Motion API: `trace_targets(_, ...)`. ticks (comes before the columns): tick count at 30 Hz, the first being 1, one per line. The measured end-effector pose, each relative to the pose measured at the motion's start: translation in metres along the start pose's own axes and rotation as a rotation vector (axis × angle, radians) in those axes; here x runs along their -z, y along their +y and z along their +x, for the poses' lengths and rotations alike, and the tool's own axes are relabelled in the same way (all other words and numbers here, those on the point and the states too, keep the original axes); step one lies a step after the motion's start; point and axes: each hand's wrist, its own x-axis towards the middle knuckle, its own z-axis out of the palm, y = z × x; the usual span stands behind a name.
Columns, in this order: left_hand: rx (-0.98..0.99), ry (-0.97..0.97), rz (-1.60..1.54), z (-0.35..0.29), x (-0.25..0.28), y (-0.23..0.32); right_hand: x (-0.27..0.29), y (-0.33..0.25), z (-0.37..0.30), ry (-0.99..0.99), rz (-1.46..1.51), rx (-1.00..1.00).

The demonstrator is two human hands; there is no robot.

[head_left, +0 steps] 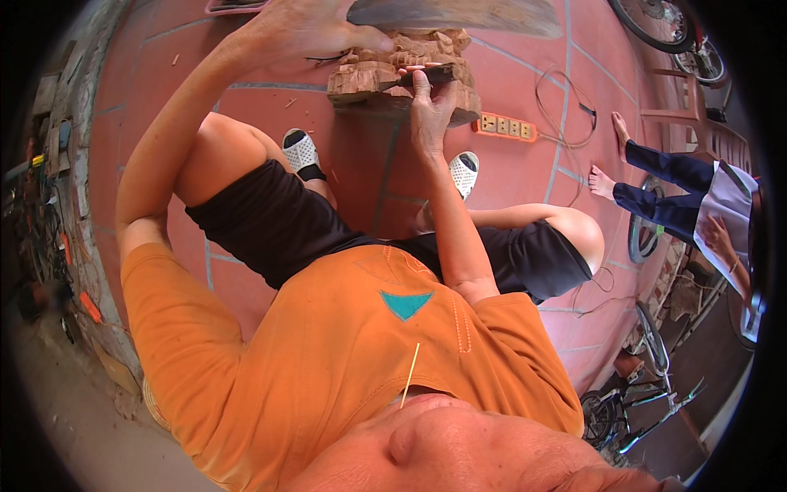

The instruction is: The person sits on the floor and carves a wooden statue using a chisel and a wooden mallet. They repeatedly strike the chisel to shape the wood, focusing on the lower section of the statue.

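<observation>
A carved reddish-brown wood block rests in front of me, its top cut into rough, uneven shapes. My right hand is closed round a dark, narrow chisel, which lies low across the carving. My left hand is raised at the block's far left, with the thumb stretched along the underside of a long grey-brown wooden mallet. Motion smears the mallet, and the top edge cuts off most of that hand's fingers. The mallet passes above the block's far side.
An orange power strip with a looping cable lies right of the block. Wood chips dot the red tiles. At the right another person sits with bare feet stretched out. Bicycles and a plastic chair stand beyond.
</observation>
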Motion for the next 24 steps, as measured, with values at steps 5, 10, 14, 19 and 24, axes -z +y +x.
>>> trace_targets(5,-0.151,-0.053,-0.08,0.004,-0.008,0.01,-0.002,0.001,-0.005,-0.002,-0.037,0.007)
trace_targets(10,-0.072,-0.414,0.302,0.004,-0.024,0.006,-0.002,-0.003,-0.004,0.018,-0.062,0.007)
trace_targets(14,-0.078,-0.285,0.221,0.001,-0.012,0.019,-0.003,-0.003,-0.006,0.044,-0.059,0.001)
trace_targets(19,-0.251,-0.037,-0.034,0.015,-0.02,0.016,0.0,0.013,-0.005,0.013,-0.068,0.075)
trace_targets(24,0.038,-0.408,0.32,0.012,-0.016,0.002,-0.005,0.001,-0.004,-0.014,-0.036,0.022)
